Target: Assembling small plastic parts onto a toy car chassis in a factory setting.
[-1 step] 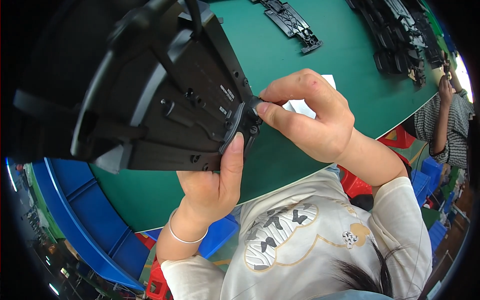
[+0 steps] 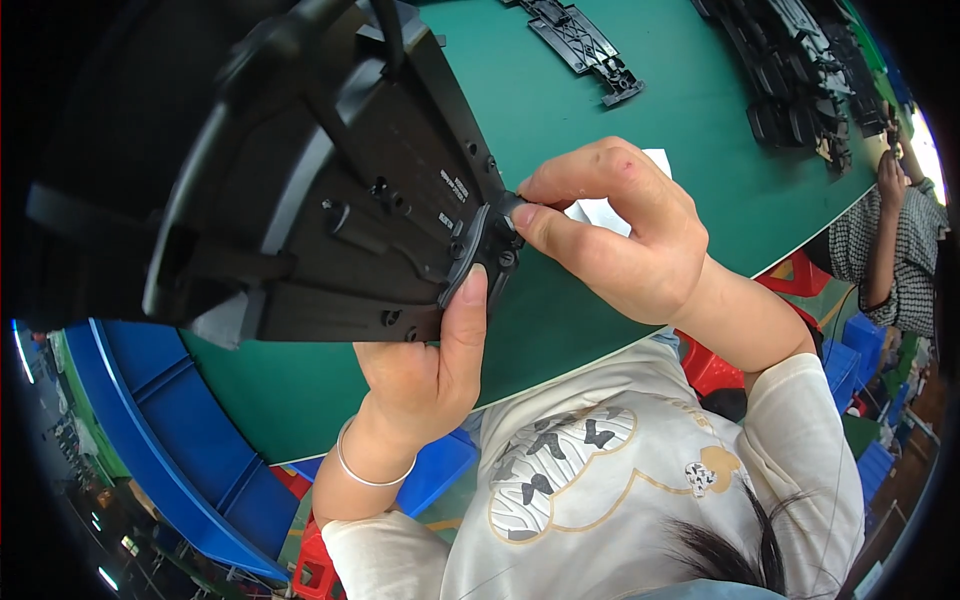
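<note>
A large black moulded plastic part (image 2: 400, 150) with ribs, holes and screw posts fills the upper left, held up above the table. My left hand (image 2: 420, 385) grips its near lower edge; the thumb presses on a smaller curved black piece (image 2: 487, 240) there, and the other fingers are mostly hidden behind the part. My right hand (image 2: 635, 235) pinches the upper end of that curved piece between thumb and forefinger, against the large part's right edge.
The green table (image 2: 690, 90) bears a black chassis-like frame (image 2: 582, 42) at the back, more black parts (image 2: 800, 90) at the far right and white paper (image 2: 600, 215) behind my right hand. A blue bin (image 2: 190, 420) stands left; a person (image 2: 890, 240) sits far right.
</note>
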{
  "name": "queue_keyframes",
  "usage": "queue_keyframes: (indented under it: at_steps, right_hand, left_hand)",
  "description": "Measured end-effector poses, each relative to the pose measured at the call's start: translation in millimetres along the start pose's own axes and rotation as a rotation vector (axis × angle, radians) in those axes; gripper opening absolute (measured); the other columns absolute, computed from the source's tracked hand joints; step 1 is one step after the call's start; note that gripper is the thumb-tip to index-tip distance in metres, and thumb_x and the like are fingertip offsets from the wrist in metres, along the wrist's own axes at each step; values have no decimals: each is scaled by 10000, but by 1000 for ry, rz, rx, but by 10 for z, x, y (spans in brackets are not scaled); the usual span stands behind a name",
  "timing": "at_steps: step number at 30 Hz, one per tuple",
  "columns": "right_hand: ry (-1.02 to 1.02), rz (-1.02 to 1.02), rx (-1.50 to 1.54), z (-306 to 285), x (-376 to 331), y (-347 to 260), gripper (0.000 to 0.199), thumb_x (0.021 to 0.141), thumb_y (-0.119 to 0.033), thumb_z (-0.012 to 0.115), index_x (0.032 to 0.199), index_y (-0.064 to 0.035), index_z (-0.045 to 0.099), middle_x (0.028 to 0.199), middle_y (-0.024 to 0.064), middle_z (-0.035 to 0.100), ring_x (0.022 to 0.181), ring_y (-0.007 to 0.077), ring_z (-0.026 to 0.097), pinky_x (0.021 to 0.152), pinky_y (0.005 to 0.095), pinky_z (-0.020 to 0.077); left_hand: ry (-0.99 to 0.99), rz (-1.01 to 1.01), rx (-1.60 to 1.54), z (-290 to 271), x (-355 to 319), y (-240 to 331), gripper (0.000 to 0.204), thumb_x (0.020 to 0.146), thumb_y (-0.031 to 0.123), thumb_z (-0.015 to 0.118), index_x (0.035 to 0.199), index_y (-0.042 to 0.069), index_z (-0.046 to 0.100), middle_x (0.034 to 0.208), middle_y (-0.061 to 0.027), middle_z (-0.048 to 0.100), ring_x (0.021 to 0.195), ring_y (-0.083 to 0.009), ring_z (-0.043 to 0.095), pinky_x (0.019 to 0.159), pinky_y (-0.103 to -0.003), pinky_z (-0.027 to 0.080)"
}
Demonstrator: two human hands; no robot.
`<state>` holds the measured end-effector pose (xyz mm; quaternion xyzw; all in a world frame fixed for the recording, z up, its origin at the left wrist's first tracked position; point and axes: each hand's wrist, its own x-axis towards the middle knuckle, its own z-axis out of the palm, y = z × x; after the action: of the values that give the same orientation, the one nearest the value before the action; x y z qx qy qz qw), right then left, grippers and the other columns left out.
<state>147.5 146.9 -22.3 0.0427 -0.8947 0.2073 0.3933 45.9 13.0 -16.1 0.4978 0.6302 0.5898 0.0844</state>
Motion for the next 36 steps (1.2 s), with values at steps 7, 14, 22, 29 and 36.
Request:
queue_keyframes:
  at_steps: [7, 14, 22, 29, 36]
  right_hand:
    - [2, -9, -8, 4, 8, 0, 177, 566, 24, 633, 731, 5, 570, 804, 113, 525, 641, 195, 531, 516, 258, 436]
    - [19, 8, 13, -28, 32, 5, 202, 568, 74, 611, 753, 6, 565, 797, 111, 524, 631, 202, 532, 503, 259, 425]
    - [152, 776, 857, -103, 109, -5, 160, 710, 50, 574, 825, -25, 491, 764, 26, 493, 686, 101, 490, 618, 211, 409]
    - [63, 939, 1078, -115, 127, -29, 199, 721, -5, 598, 903, 8, 516, 818, 45, 521, 758, 94, 519, 668, 198, 436]
    - [48, 726, 800, -99, 89, -14, 190, 723, 61, 563, 905, 41, 509, 854, 82, 528, 791, 130, 537, 703, 214, 457]
  left_hand:
    - [7, 24, 5, 6, -31, -30, 97, 756, -1, 542, 843, -44, 538, 729, -88, 559, 593, -194, 525, 552, -250, 397]
    - [20, 30, 72, -11, 19, -27, 126, 780, 15, 508, 888, -47, 521, 815, -109, 546, 693, -201, 523, 634, -251, 394]
    - [149, -239, -233, -30, 22, -70, 259, 796, 20, 489, 1022, -69, 400, 925, -106, 501, 808, -155, 486, 750, -247, 374]
    - [134, -264, -252, -14, 9, -56, 255, 790, 13, 496, 1018, -64, 409, 929, -109, 501, 810, -155, 488, 754, -248, 376]
    - [12, -233, -233, -49, -10, -49, 365, 789, 36, 474, 1122, -49, 349, 1040, -124, 481, 932, -174, 481, 835, -276, 358]
